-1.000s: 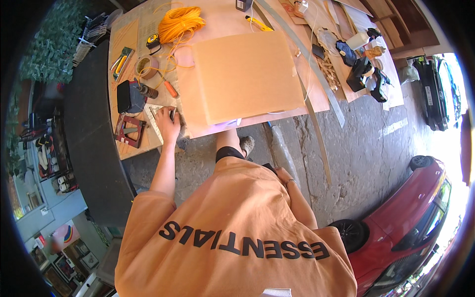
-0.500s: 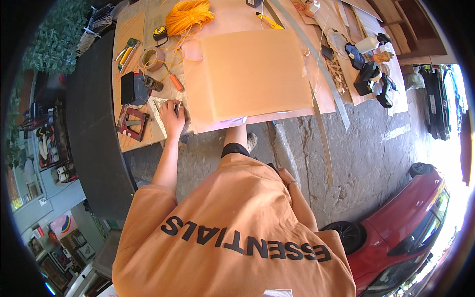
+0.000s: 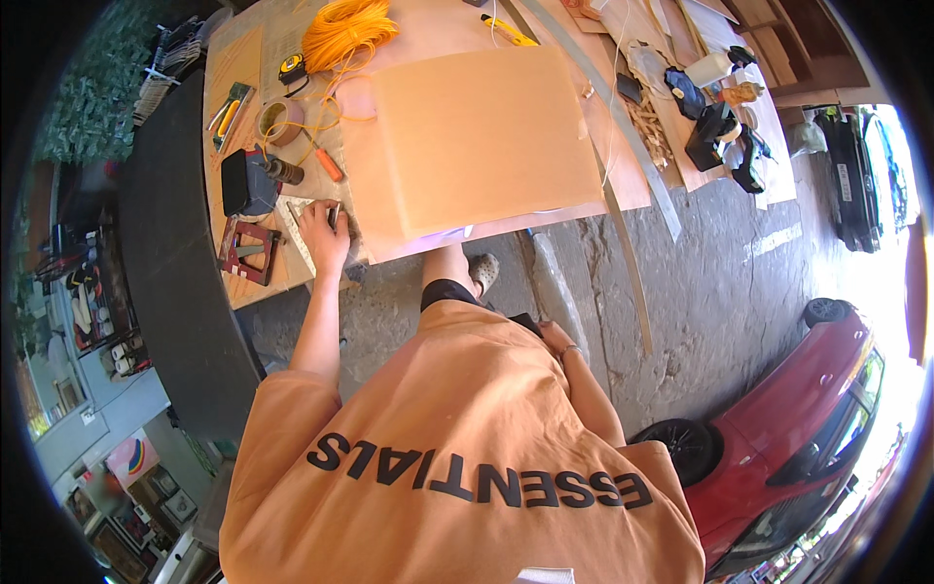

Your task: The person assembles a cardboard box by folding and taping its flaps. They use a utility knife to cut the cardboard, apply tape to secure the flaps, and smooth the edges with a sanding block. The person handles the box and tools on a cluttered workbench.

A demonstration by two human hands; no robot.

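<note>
My left hand rests at the table's near left edge, fingers curled around a small dark thing that I cannot make out. Beneath and beside it lies a pale ruler or square with markings. An orange-handled screwdriver is just beyond the fingers. To the right, a large tan sheet covers much of the tabletop. Low by my side, my right hand is closed at the edge of a black flat thing, mostly hidden.
Orange cord, a tape measure, a tape roll, and a maroon frame-shaped tool lie left on the table. A metal strip juts past its front edge. Black power tools sit right. A red car stands behind right.
The view has shifted slightly, so the table and its things appear further left and up. My left hand stays beside the ruler, and my right hand stays low. More of one shoe shows.
</note>
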